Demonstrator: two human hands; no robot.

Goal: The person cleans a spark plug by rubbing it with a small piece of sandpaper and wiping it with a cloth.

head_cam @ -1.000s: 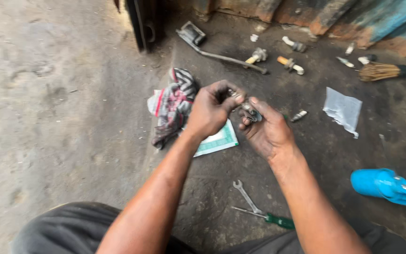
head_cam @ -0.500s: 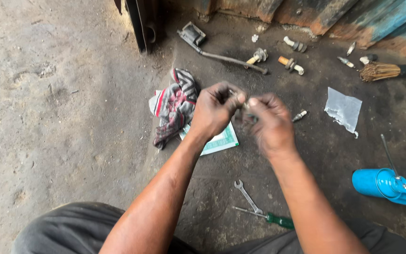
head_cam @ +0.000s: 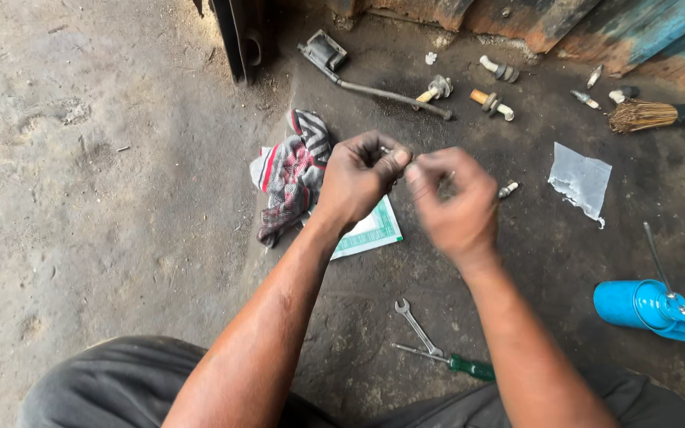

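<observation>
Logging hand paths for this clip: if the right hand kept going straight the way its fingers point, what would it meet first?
The right hand points left toward the left hand, whose fingertips nearly touch it, so it would likely meet those first. The hand is motion-blurred, so whatever small part sits in the grip cannot be made out.

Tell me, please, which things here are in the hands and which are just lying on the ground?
In hand: small part, mostly hidden, pinched between left hand and right hand.

Lying about: checked rag, spanner, green-handled screwdriver, blue oil can, plastic bag.
</observation>
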